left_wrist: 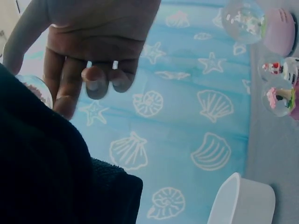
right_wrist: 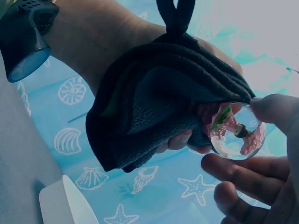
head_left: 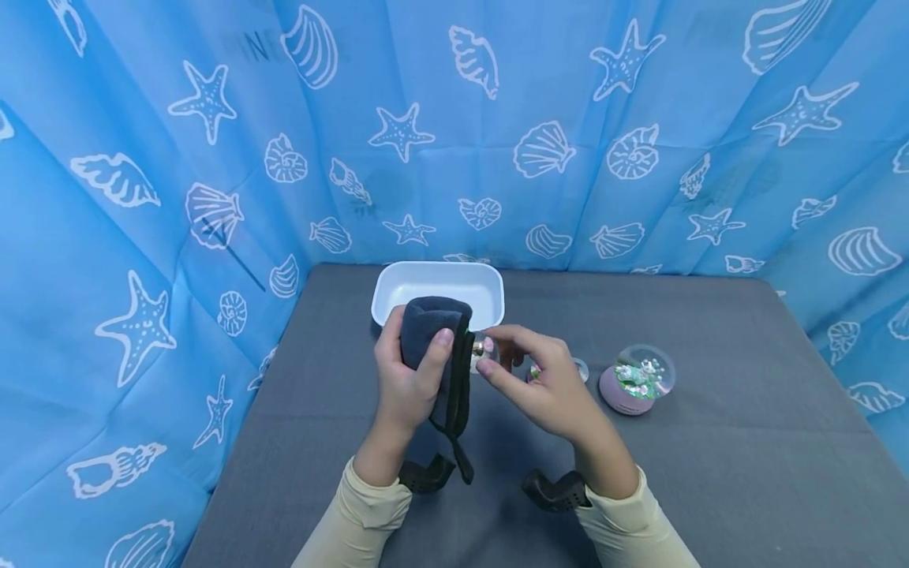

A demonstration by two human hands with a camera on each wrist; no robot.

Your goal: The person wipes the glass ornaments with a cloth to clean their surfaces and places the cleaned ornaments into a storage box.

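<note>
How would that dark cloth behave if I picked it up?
The cloth would probably be floppy, since it bends into soft folds in the left hand. It likely wouldn't be slippery, as its surface looks fuzzy. Its thin loop, which dangles below in the head view, would probably swing about.

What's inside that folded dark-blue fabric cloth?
A clear, round globe with pink and green decoration pokes out of the folded dark-blue fabric cloth. A little of its pinkish base shows at the opening; the cloth hides the rest and anything deeper inside.
</note>
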